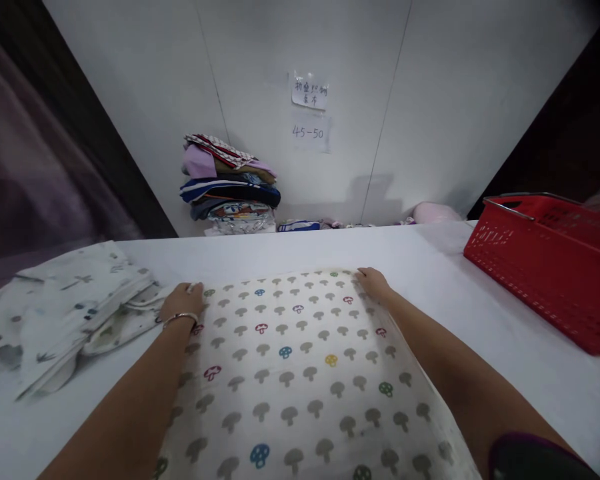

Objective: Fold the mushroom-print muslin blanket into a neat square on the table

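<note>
A white cloth with a mushroom print [290,380] lies spread between my arms and runs out of view at the bottom. My left hand [183,302] is closed on its far left corner; a bracelet circles that wrist. At the far right corner, my right hand [374,283] pinches the cloth's edge. Most of the mushrooms are grey, with some blue, red, green and yellow ones. Just left of my left hand, a crumpled white cloth with a plant print [75,313] rests on the white table [420,267].
A red plastic basket [545,267] with a metal handle stands on the table at the right. Beyond the far edge, a stack of folded fabrics [230,183] leans by the white wall [310,40]. Paper signs [310,93] hang there. A pinkish curtain [35,147] is at left.
</note>
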